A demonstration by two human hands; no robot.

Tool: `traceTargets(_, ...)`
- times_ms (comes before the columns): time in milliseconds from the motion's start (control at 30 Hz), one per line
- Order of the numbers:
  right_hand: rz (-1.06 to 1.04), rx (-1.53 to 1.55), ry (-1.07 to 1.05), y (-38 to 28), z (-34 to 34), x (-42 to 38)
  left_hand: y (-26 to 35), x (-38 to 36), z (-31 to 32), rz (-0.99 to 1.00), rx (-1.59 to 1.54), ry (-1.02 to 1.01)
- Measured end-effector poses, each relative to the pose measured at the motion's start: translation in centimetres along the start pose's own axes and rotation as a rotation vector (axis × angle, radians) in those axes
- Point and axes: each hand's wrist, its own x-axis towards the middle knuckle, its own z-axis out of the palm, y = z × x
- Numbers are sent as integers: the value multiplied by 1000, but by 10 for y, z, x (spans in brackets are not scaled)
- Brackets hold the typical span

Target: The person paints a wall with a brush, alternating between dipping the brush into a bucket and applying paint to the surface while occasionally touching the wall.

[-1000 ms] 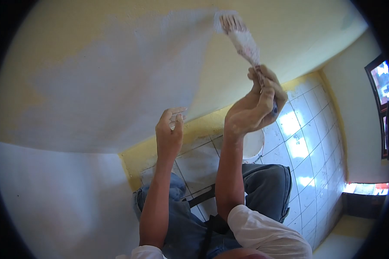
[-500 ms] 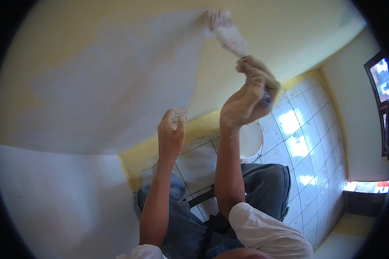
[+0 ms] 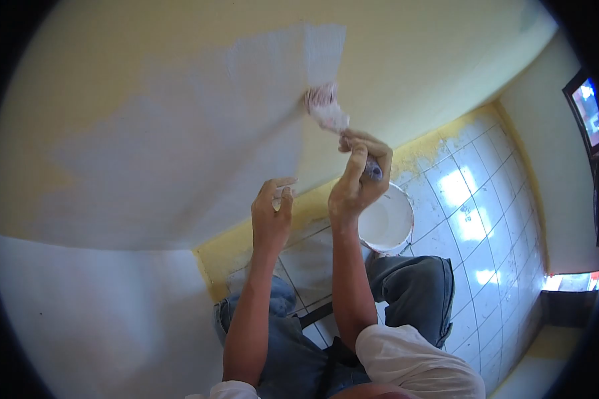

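Note:
My right hand is wrapped round the handle of a paintbrush, whose bristles and ferrule are smeared with whitish paint. The bristles press on the yellow wall, at the right side of a broad pale painted patch. A fresh pale stroke runs above the brush. My left hand hovers in front of the lower wall, fingers apart and slightly curled, with nothing in it. Beneath my right hand stands a white bucket holding pale paint.
Glossy white floor tiles stretch to the right, with paint smears near the wall. A yellow band runs along the wall's foot. To the left is a white adjoining wall. A dark-framed window is at far right.
My right hand has brought the brush down the wall and slightly left, leaving a pale stroke above it. More of the bucket shows. My left hand has barely moved.

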Motion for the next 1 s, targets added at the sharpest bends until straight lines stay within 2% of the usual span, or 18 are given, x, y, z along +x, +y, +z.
traceTargets(100,65,-73,12,-8,-13,-5,-2,-3,1,8,2,11)
traceTargets(267,49,-240,-56,-29,4,31,-8,-2,9,14,0,43)
traceTargets(400,-26,-15,-20,-56,26,61,-4,-3,8,0,-53,37)
traceTargets(500,-232,186,58,-50,25,66,-4,-1,4,2,-30,12)
traceTargets(533,-256,170,90,-51,24,61,-2,-1,4,-9,-28,6)
traceTargets(633,-238,84,19,-24,11,32,-3,-3,5,-7,-9,20)
traceTargets(800,110,-157,-109,15,-24,-24,4,-3,6,-29,-91,16)
traceTargets(900,71,-39,-44,8,-30,-25,1,-3,1,-29,-29,-12)
traceTargets(1000,-149,131,52,-25,-7,0,-4,-1,2,-1,24,-2)
